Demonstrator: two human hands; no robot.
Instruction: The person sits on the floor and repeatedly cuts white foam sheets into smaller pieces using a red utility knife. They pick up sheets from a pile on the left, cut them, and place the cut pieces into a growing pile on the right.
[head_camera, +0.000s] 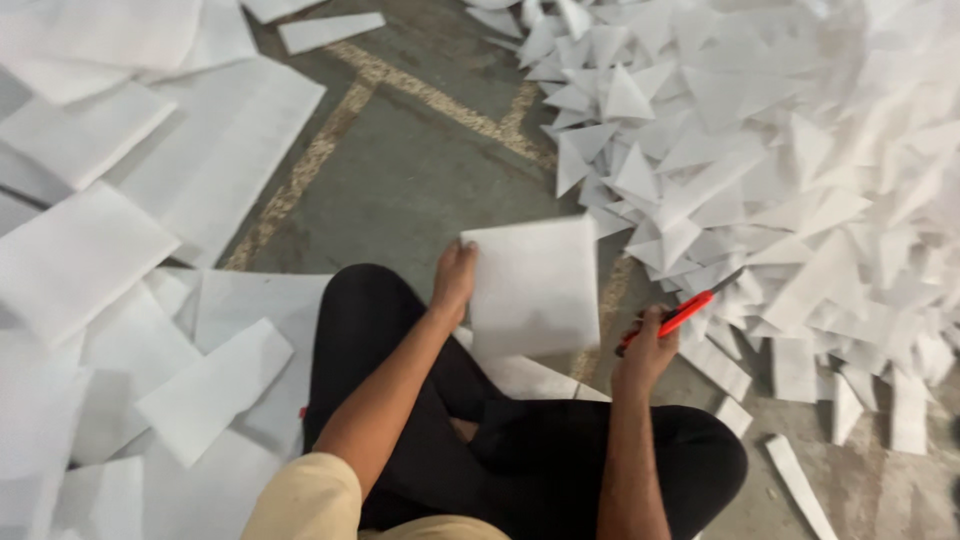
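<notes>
Left hand (453, 275) gripped the left edge of a square white sheet (535, 290) — held above the knees, centre frame. Right hand (645, 345) was closed on a red cutter (685, 312), blade pointing to 2 o'clock. Triangle offcuts pile (760, 150) lay at 1–3 o'clock, flat white sheets (90, 250) at 9 — bare concrete floor (400, 170) between.

We see a square white foam sheet (535, 288), flat-faced and slightly tilted, raised above the grey floor just before the crossed legs. Beside it on the right we see a red-handled utility knife (683, 313), angled up-right, its dark blade toward the cut triangles.
</notes>
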